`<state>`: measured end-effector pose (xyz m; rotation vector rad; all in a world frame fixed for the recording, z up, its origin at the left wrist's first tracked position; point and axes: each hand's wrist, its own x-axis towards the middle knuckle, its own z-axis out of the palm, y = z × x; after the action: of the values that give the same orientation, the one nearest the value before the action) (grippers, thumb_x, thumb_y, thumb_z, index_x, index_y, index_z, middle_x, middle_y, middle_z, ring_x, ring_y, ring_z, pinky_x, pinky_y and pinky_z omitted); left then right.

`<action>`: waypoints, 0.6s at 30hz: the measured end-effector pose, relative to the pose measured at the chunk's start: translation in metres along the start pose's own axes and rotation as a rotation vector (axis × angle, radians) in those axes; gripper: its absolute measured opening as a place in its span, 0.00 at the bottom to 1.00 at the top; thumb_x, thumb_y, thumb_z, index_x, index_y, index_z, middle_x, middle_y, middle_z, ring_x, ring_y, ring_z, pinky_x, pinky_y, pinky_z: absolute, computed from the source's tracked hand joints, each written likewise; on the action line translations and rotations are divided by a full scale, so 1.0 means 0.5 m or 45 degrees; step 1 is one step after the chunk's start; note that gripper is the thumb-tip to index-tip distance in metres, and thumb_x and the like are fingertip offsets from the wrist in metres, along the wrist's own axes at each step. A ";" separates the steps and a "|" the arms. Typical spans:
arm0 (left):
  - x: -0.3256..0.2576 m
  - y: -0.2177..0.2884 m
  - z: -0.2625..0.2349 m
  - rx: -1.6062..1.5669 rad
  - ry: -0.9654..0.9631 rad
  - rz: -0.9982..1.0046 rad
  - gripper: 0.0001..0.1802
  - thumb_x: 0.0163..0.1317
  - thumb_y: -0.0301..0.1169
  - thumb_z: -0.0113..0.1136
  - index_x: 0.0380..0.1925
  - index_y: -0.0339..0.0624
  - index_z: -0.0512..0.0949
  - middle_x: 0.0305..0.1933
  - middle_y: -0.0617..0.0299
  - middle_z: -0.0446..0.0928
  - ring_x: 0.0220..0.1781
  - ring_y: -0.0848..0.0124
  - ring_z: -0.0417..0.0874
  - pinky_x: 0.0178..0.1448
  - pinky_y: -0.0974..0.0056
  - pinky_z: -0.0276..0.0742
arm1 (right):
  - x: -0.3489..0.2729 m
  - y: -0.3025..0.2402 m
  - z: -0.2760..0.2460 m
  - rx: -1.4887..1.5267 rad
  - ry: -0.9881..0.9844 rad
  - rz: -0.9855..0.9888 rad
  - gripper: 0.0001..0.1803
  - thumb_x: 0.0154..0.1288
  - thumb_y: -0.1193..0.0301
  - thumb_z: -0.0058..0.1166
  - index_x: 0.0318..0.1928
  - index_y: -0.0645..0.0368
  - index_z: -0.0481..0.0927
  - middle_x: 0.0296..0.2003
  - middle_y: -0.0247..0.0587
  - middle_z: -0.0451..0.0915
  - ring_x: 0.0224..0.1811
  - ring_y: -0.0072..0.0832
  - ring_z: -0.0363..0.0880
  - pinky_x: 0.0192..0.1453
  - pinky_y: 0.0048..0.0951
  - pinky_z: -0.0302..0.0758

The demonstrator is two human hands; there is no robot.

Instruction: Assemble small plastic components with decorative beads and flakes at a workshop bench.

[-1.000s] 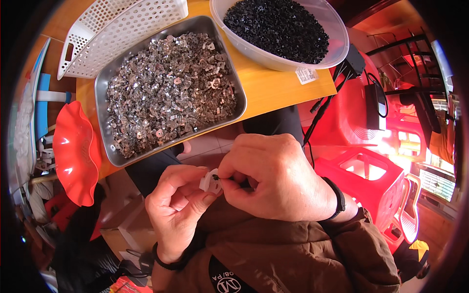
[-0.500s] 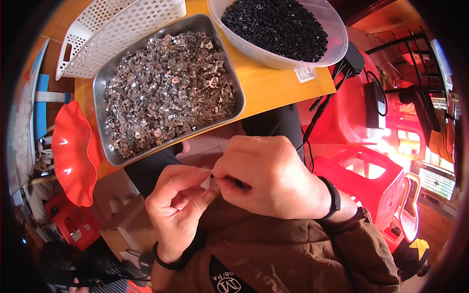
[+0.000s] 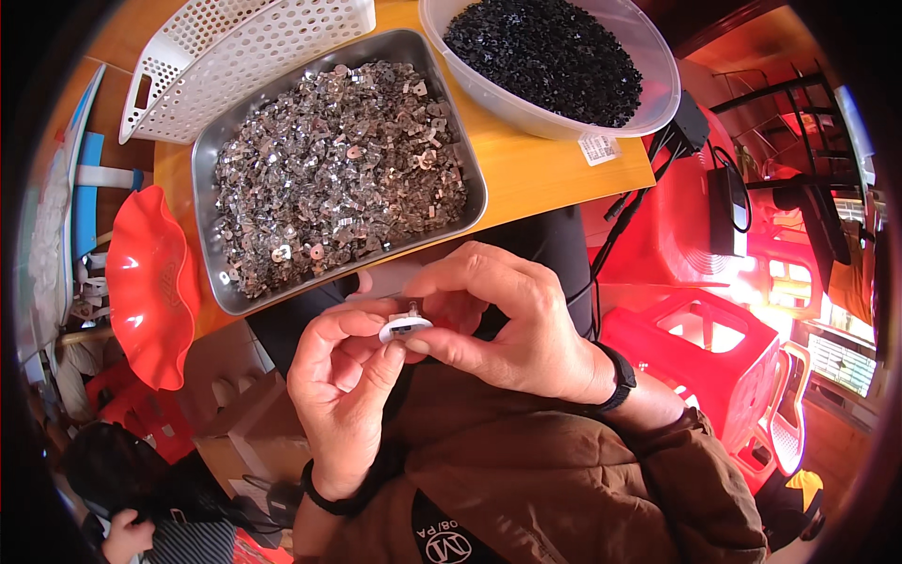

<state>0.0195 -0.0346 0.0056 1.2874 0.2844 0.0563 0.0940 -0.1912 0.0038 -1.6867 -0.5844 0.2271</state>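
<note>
both hands meet just below the tray's near edge; left hand [image 3: 343, 395] pinches a small white cap [image 3: 405, 327] between thumb and forefinger, right hand [image 3: 507, 320] grips the same cap from the other side with its fingertips; neither hand is free; the cap sits between them, above the brown jacket [image 3: 526, 470]; it looks light, stiff and smooth, so it could slip, and is best held by its rim, as now; one cap in view; one steel tray [image 3: 211, 188] heaped with small metal clips, too many to count; one clear bowl [image 3: 658, 85] of black bits, likewise uncountable; one white basket [image 3: 244, 38], one red dish [image 3: 150, 282], one yellow table [image 3: 526, 169]; each wrist wears one black band.
</note>
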 end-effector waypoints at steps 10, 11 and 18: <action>-0.003 0.010 0.007 0.140 0.018 0.075 0.09 0.59 0.20 0.57 0.38 0.36 0.69 0.39 0.62 0.68 0.40 0.76 0.75 0.44 0.70 0.78 | -0.014 0.006 0.008 0.412 -0.060 0.207 0.09 0.58 0.80 0.58 0.39 0.67 0.76 0.38 0.41 0.76 0.35 0.26 0.83 0.36 0.20 0.80; -0.003 0.011 0.008 0.141 0.021 0.074 0.09 0.59 0.20 0.57 0.38 0.36 0.69 0.39 0.62 0.68 0.40 0.76 0.75 0.44 0.70 0.78 | -0.014 0.006 0.007 0.413 -0.062 0.207 0.09 0.58 0.80 0.58 0.39 0.67 0.76 0.38 0.41 0.76 0.35 0.26 0.83 0.36 0.20 0.80; 0.000 0.014 0.011 0.315 -0.003 0.204 0.08 0.58 0.18 0.57 0.35 0.36 0.69 0.36 0.61 0.69 0.36 0.77 0.72 0.42 0.73 0.72 | -0.015 0.008 0.003 0.296 -0.018 0.106 0.09 0.55 0.79 0.61 0.37 0.66 0.77 0.36 0.41 0.77 0.35 0.25 0.82 0.36 0.20 0.81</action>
<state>0.0219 -0.0380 0.0136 1.5548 0.1891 0.1597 0.0881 -0.1939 -0.0017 -1.4862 -0.4792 0.3542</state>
